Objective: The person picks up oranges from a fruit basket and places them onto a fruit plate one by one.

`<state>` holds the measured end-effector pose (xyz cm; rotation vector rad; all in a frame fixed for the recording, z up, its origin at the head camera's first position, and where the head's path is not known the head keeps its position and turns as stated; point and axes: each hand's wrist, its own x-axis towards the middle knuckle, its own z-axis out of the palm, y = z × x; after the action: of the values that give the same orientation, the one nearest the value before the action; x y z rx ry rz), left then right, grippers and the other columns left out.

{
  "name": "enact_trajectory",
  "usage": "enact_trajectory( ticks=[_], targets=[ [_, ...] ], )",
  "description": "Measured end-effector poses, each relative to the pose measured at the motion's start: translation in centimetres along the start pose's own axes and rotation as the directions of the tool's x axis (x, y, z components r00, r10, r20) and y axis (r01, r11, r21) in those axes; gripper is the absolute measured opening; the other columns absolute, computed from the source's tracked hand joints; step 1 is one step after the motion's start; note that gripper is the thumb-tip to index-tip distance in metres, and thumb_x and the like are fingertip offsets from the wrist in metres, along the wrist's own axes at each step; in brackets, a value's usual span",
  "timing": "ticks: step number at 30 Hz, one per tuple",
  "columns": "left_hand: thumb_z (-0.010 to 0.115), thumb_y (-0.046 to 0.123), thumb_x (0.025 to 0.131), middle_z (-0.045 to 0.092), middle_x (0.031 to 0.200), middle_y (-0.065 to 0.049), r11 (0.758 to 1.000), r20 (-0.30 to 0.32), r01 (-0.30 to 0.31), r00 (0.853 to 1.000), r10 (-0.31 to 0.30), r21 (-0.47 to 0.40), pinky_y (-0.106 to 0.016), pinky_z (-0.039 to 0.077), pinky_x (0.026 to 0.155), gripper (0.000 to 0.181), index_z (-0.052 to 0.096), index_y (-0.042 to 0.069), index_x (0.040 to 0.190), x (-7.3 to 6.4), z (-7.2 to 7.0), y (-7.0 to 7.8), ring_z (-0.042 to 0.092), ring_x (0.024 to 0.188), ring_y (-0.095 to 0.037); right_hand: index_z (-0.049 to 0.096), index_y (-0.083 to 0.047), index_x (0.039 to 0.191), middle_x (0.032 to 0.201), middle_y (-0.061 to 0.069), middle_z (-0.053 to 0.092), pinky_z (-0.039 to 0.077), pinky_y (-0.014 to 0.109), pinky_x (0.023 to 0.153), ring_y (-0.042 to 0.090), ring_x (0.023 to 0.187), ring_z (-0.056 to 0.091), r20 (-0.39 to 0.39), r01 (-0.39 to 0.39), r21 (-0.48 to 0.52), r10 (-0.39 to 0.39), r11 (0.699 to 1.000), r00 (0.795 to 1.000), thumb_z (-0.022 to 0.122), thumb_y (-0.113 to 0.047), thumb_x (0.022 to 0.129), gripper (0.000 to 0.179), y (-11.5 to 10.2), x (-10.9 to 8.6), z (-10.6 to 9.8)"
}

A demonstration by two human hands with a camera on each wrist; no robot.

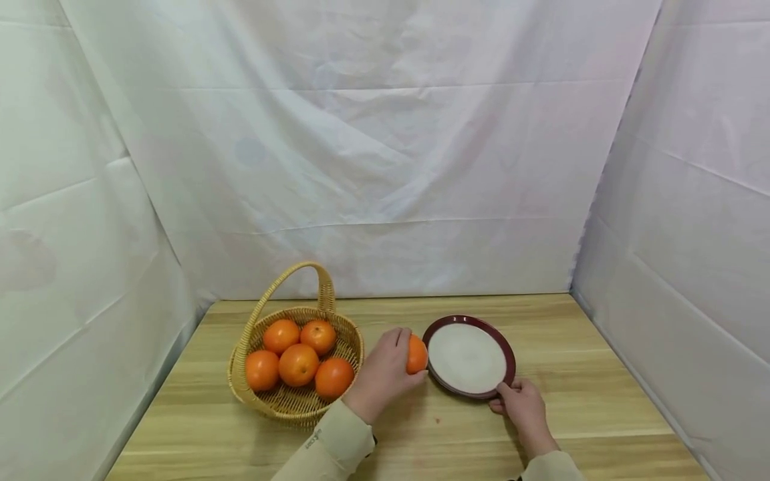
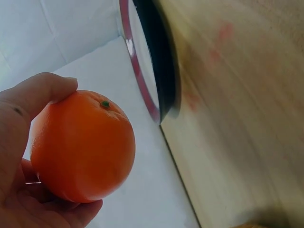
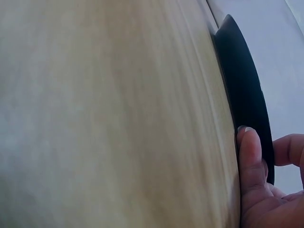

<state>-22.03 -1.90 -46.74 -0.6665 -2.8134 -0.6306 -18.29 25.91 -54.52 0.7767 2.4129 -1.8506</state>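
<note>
My left hand [image 1: 388, 367] grips an orange [image 2: 85, 147] with thumb and fingers curled round its sides; the green stem spot shows in the left wrist view. In the head view this orange [image 1: 417, 355] is beside the left edge of a round plate [image 1: 510, 347] with a white centre and dark red rim. At the plate's near right edge, my right hand [image 1: 525, 409] pinches the rim between thumb and fingers. The right wrist view shows the plate's dark outer side [image 3: 244, 85] low against the table, with a finger [image 3: 251, 154] along it.
On the left stands a wicker basket [image 1: 355, 327] with a tall arched handle, holding several oranges [image 1: 299, 365]. The wooden table [image 1: 577, 374] carries everything. White cloth [image 1: 385, 167] hangs behind the table and along both sides.
</note>
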Motion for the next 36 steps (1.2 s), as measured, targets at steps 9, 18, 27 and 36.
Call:
enact_trajectory(
  ticks=[9, 18, 27, 36],
  targets=[
    [0.078, 0.045, 0.084, 0.057, 0.137, -0.014, 0.999, 0.037, -0.039, 0.999, 0.038, 0.026, -0.036, 0.057, 0.092, 0.080, 0.047, 0.002, 0.145, 0.4, 1.9, 0.5, 0.059, 0.118, -0.024, 0.048, 0.012, 0.111, 0.089, 0.016, 0.066, 0.060, 0.025, 0.064, 0.011, 0.065, 0.069, -0.009, 0.005, 0.030, -0.005, 1.000, 1.000, 0.050, -0.008, 0.098, 0.025, 0.3, -0.1, 0.2],
    [0.077, 0.044, 0.085, 0.057, 0.135, -0.012, 0.995, 0.039, -0.092, 0.995, 0.090, 0.035, -0.034, 0.057, 0.091, 0.079, 0.047, 0.002, 0.144, 1.2, 3.4, 1.3, 0.059, 0.116, -0.022, 0.049, 0.012, 0.112, 0.092, 0.017, 0.065, 0.060, 0.025, 0.064, 0.011, 0.066, 0.069, -0.022, -0.006, 0.028, 0.006, 1.000, 1.000, 0.051, -0.009, 0.098, 0.026, 0.3, -0.1, 0.2],
    [0.076, 0.047, 0.086, 0.058, 0.134, -0.010, 0.987, 0.039, -0.132, 0.991, 0.129, 0.090, -0.033, 0.055, 0.097, 0.077, 0.049, 0.003, 0.143, 1.8, 4.3, 2.5, 0.059, 0.120, -0.022, 0.047, 0.011, 0.114, 0.091, 0.016, 0.064, 0.061, 0.026, 0.066, 0.012, 0.067, 0.069, -0.009, -0.012, 0.055, 0.013, 0.998, 1.000, 0.050, -0.008, 0.098, 0.025, 0.2, 0.0, 0.3],
    [0.075, 0.048, 0.086, 0.060, 0.131, -0.008, 0.981, 0.011, -0.152, 0.988, 0.152, 0.121, -0.030, 0.055, 0.094, 0.075, 0.050, 0.004, 0.141, 2.6, 5.3, 3.1, 0.060, 0.115, -0.020, 0.048, 0.010, 0.118, 0.089, 0.014, 0.069, 0.060, 0.026, 0.066, 0.013, 0.067, 0.069, -0.028, -0.027, 0.024, 0.028, 0.999, 0.999, 0.050, -0.010, 0.098, 0.028, 0.2, 0.3, 0.3]
  ],
)
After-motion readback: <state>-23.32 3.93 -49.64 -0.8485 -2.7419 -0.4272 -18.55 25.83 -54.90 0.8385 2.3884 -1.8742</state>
